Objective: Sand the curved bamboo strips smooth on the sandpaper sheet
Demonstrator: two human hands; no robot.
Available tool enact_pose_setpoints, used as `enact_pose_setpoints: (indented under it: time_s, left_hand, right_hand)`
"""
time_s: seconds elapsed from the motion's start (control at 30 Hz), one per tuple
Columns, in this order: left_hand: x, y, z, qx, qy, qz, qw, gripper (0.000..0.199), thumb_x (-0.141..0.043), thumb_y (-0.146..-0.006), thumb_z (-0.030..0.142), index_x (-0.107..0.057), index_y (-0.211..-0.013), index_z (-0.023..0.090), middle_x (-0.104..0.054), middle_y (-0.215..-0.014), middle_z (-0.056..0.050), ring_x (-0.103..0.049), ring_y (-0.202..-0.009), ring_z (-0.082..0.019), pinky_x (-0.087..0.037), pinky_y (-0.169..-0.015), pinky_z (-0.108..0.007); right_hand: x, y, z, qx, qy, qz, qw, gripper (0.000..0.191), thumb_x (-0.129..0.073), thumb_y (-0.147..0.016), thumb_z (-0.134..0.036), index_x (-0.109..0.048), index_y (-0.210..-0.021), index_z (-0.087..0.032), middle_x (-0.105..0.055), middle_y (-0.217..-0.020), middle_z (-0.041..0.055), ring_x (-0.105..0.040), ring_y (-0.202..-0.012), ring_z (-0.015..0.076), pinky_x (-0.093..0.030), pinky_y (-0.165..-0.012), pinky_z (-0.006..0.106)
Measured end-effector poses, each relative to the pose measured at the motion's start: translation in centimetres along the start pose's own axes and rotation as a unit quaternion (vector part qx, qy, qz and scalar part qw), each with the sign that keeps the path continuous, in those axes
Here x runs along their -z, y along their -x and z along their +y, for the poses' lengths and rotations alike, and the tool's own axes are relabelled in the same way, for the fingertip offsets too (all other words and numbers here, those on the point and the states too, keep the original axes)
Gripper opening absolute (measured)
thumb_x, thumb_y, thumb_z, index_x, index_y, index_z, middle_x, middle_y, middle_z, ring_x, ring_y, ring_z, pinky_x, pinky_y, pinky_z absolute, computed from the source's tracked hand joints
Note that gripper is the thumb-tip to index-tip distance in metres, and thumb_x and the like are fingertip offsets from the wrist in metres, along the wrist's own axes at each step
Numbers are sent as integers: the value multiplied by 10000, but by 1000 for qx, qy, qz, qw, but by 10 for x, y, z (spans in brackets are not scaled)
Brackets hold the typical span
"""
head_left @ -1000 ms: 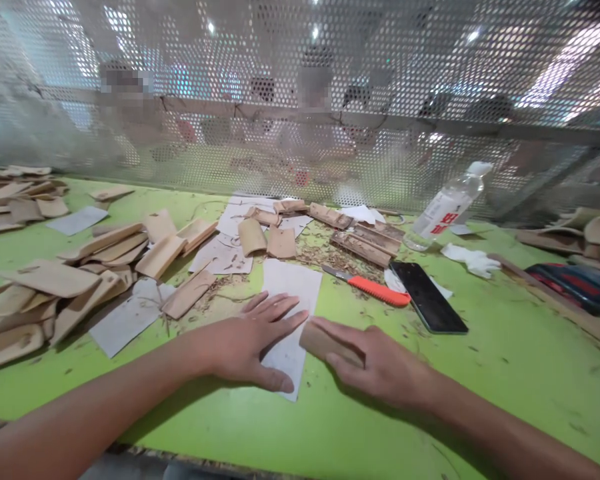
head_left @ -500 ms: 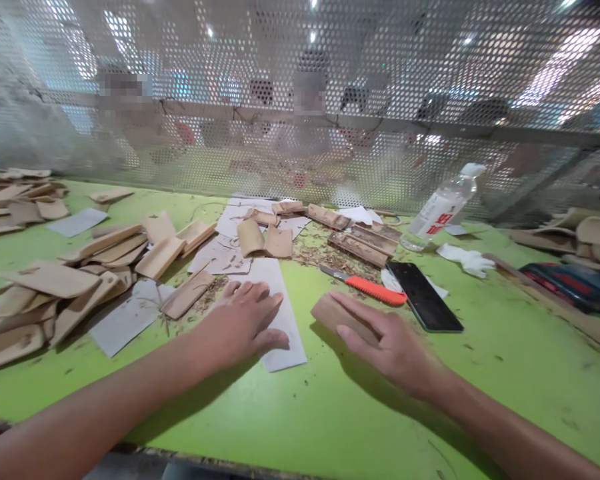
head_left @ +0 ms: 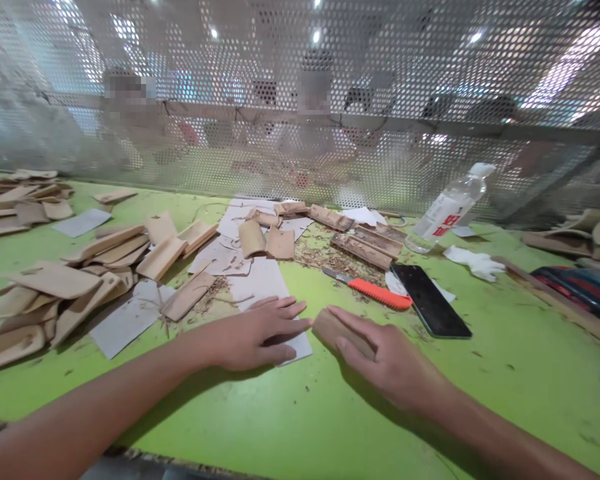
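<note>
My right hand [head_left: 380, 357] grips a curved piece of bamboo [head_left: 333, 328], thumb on the near side and fingers along the far side. My left hand [head_left: 267, 333] lies low with its fingers stretched out over a white sheet of paper [head_left: 263, 280], holding nothing. Its fingertips come close to the near end of the bamboo piece; whether they touch it I cannot tell. Beyond my right hand lies an orange-handled utility knife [head_left: 380, 292] with its blade out, pointing left. A black phone [head_left: 430, 300] rests to the right of the knife.
Cut bamboo pieces [head_left: 55, 277] are heaped on the left, and more lie [head_left: 367, 250] at the back among shavings. A water bottle [head_left: 447, 210] leans near a white glove [head_left: 475, 261]. A power tool battery [head_left: 577, 290] sits right. Perforated metal mesh [head_left: 280, 153] closes off the green table's back.
My left hand has moved right and nearer to me across the paper, toward the bamboo piece. My right hand still holds the bamboo. The view has shifted slightly.
</note>
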State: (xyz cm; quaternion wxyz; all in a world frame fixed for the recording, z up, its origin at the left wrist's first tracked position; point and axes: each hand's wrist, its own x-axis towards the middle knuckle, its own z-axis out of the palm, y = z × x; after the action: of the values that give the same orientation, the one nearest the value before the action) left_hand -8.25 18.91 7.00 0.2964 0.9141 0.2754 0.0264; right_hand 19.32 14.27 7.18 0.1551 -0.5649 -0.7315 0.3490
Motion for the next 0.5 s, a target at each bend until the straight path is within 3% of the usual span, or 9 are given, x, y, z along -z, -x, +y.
enact_pose_setpoints:
  time_s: [0.13,0.2,0.27,0.33,0.4,0.5]
  left_hand:
    - [-16,-12,19,99,-71,39,992,622,-464,-1061,498,-365,-1595,197,-230,-1661,-149,-220,-1532,-356,-235,-1202,-570]
    - [-26,-20,27,164,-107,83,977,620,-423,-1069,520,-382,-1585,178,-249,-1656,-162,-274,-1507,-392,-278,-1160,-626]
    - [-30,-23,28,180,-108,102,972,545,-311,-1109,442,-360,-1596,202,-244,-1664,-124,-276,-1506,-382,-275,-1152,-645]
    - [-27,-21,23,149,-77,101,981,562,-332,-1098,447,-328,-1608,210,-255,-1665,-110,-270,-1507,-377,-266,-1160,-643]
    - [-19,-16,17,94,-33,95,990,640,-467,-1055,475,-282,-1625,251,-247,-1672,-87,-227,-1527,-356,-242,-1196,-584]
    - [-8,-11,11,47,-6,76,996,579,-606,-998,468,-462,-1536,309,-330,-1645,-58,-211,-1536,-346,-230,-1208,-551]
  right_hand:
    - [9,-4,3,23,-3,62,998,645,-529,-977,-504,-494,-1532,-178,-518,-1524,94,-508,-1397,346,-420,-1156,520]
    - [11,-6,4,31,0,71,997,632,-526,-978,-494,-512,-1517,-164,-511,-1530,91,-489,-1415,333,-412,-1168,503]
    - [11,-6,3,29,10,65,997,632,-523,-977,-488,-520,-1510,-148,-517,-1524,99,-495,-1410,331,-431,-1157,493]
    - [11,-6,1,22,23,46,998,641,-516,-975,-486,-521,-1507,-128,-521,-1519,112,-511,-1396,335,-449,-1142,491]
    - [12,-6,0,15,26,22,999,643,-513,-971,-482,-524,-1504,-122,-525,-1515,117,-534,-1377,333,-458,-1134,488]
    - [12,-7,0,10,14,-2,1000,637,-527,-958,-474,-532,-1502,-141,-545,-1502,109,-569,-1346,325,-461,-1129,479]
